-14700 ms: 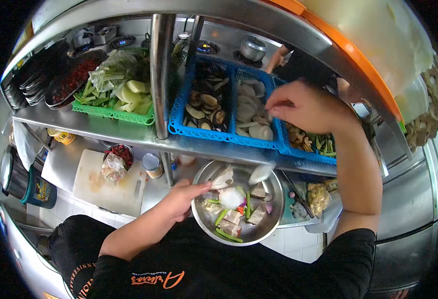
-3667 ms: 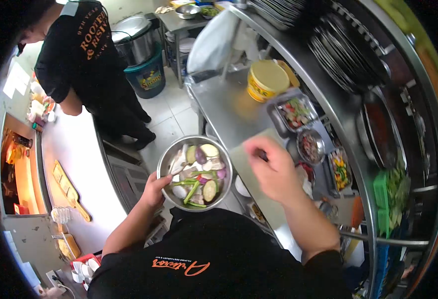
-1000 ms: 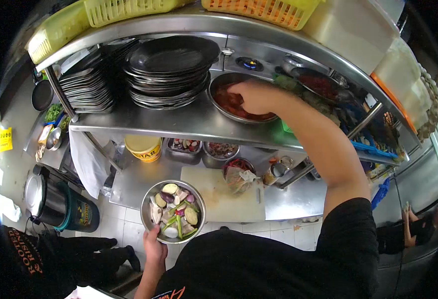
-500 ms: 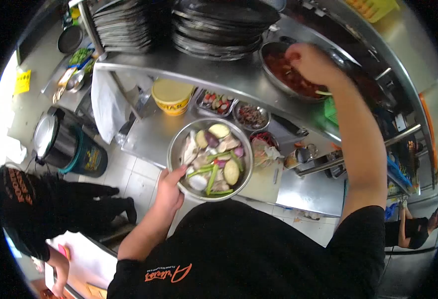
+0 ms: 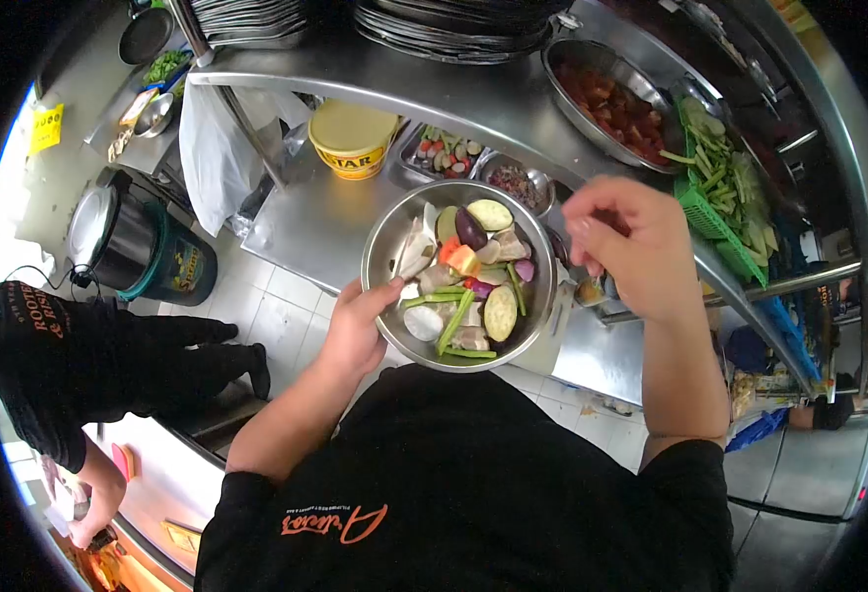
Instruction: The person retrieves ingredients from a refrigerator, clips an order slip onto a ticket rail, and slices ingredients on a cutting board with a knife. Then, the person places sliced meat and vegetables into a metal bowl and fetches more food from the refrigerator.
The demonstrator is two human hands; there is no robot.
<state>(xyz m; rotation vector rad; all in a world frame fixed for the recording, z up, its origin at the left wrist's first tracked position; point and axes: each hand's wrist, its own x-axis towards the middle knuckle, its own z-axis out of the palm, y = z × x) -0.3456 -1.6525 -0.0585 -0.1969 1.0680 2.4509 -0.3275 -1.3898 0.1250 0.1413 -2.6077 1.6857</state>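
My left hand [image 5: 357, 326] grips the near-left rim of a round metal bowl [image 5: 382, 340], thumb over the edge, held in front of my chest. Inside lie eggplant slices [image 5: 500, 313], green beans [image 5: 451, 326], pale pieces that look like meat, a white radish-like slice [image 5: 422, 323], bits of purple onion and tomato pieces [image 5: 464, 260]. My right hand [image 5: 636, 247] hovers right of the bowl, fingers loosely curled with thumb apart and nothing visible in them. Beyond it, a large metal bowl of cut tomatoes [image 5: 606, 104] sits on the upper steel shelf.
A green basket of cut green vegetables [image 5: 720, 212] stands at right. Stacked dark plates [image 5: 453, 30] rest on the shelf. Below are a yellow tub [image 5: 353, 138] and a tray of vegetables [image 5: 444, 153]. A co-worker [image 5: 49, 365] stands at left by a counter.
My right hand has come down from the tomato bowl to beside the held bowl. Tomato pieces now show in the held bowl, which sits further right in view.
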